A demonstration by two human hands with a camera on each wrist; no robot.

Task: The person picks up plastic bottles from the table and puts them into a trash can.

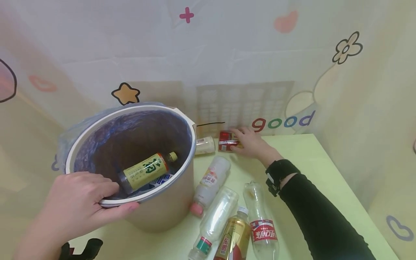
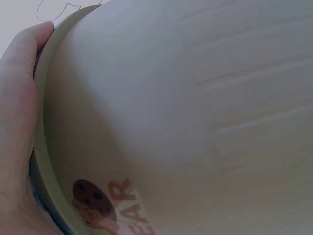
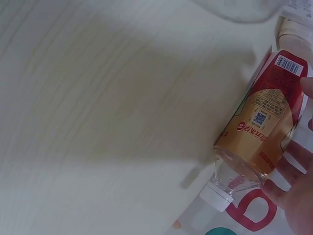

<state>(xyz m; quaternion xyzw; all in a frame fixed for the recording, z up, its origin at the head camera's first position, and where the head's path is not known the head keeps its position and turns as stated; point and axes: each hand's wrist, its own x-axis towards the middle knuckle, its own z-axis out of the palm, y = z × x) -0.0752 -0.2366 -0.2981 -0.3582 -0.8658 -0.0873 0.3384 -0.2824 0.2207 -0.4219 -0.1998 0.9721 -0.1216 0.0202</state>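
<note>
The bin [image 1: 162, 220] obstructs the left; four bottles [image 1: 218, 211] block front centre; the printed backdrop [image 1: 227, 54] bounds the rear. Passage exists between right sleeve [image 1: 318, 216] and table [image 1: 320, 173] edge.

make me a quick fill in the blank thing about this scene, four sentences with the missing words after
The left grip holds the bin by its ____.
The cap of the bottle inside the bin is ____.
The right grip touches a red-and-gold bottle whose cap is ____.
The coloured word on the backdrop is ____.

Missing words: rim; yellow; white; good
</note>
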